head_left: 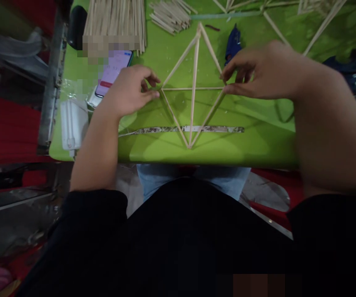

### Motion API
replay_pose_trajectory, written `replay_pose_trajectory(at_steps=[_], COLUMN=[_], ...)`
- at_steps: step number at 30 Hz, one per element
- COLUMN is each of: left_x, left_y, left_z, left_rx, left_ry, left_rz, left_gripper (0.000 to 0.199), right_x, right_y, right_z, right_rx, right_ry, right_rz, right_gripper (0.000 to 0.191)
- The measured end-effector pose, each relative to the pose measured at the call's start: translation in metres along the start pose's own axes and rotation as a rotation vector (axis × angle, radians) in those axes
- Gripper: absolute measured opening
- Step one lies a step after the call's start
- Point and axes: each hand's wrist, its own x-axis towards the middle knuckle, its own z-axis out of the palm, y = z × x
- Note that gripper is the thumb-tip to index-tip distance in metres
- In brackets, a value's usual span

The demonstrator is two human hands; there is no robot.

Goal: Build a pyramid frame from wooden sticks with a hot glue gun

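A kite-shaped frame of thin wooden sticks (193,78) lies on the green tabletop, with one long stick down its middle and a cross stick. My right hand (258,74) pinches the frame's right corner between thumb and fingers. At the left corner is my left hand (136,88), its thumb and index fingertip apart on either side of the corner; whether they touch the wood is hard to tell. Beneath the frame's lower part runs a flat patterned strip (236,129). A dark blue tool (233,43), its kind unclear, lies beyond my right fingers.
Long sticks (116,20) and a pile of short sticks (170,15) lie at the back. Beside my left forearm are a lit phone (115,70) and a white power bank (72,123) with a cable. More stick frames (275,27) stand at the back right. The green table's (215,156) front edge is near my body.
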Motion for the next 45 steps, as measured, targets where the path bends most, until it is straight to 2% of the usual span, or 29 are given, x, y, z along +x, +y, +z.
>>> replay_pose_trajectory(at_steps=[4,8,13,16,23,27,29,31,33,35,38,40,43,45], left_x=[0.007,0.011,0.016,0.020,0.025,0.022,0.021,0.019,0.019,0.018,0.018,0.019,0.020,0.020], left_y=[-0.004,-0.005,-0.015,-0.024,-0.026,-0.023,-0.022,-0.021,-0.019,-0.018,-0.017,-0.016,-0.015,-0.015], left_z=[0.006,0.005,0.008,0.014,0.017,0.014,0.013,0.012,0.011,0.011,0.011,0.011,0.011,0.011], left_rx=[-0.016,0.013,0.000,-0.033,-0.059,-0.046,-0.050,-0.041,-0.033,-0.031,-0.005,0.014,0.022,0.029], left_ry=[0.004,0.050,0.021,0.046,0.086,0.063,0.056,0.054,0.047,0.044,0.052,0.064,0.084,0.085], left_rz=[0.051,0.131,0.201,0.255,0.291,0.288,0.276,0.268,0.265,0.261,0.250,0.263,0.298,0.302], left_gripper=[0.025,0.027,0.044,0.045,0.025,0.025,0.027,0.029,0.031,0.030,0.029,0.030,0.032,0.032], right_x=[0.002,0.008,0.018,0.020,0.023,0.015,0.006,-0.005,-0.013,-0.017,-0.017,-0.014,-0.008,-0.002], right_y=[0.002,0.013,0.015,0.009,0.015,0.017,0.008,-0.008,-0.029,-0.049,-0.072,-0.080,-0.082,-0.081], right_z=[0.006,0.021,0.037,0.039,0.044,0.031,0.017,0.002,-0.007,-0.009,0.001,0.014,0.038,0.056], right_rx=[-0.040,-0.075,0.047,0.089,0.102,-0.092,-0.193,-0.199,-0.153,-0.135,-0.082,-0.033,0.016,0.028], right_ry=[-0.056,-0.013,0.050,0.034,0.034,0.092,0.140,0.111,0.035,0.092,0.224,0.196,0.098,0.062], right_rz=[0.010,-0.045,-0.091,-0.068,-0.093,-0.038,0.037,0.068,0.058,0.068,0.110,0.066,-0.094,-0.177], right_gripper=[0.028,0.026,0.053,0.059,0.059,0.045,0.034,0.023,0.023,0.027,0.027,0.025,0.019,0.025])
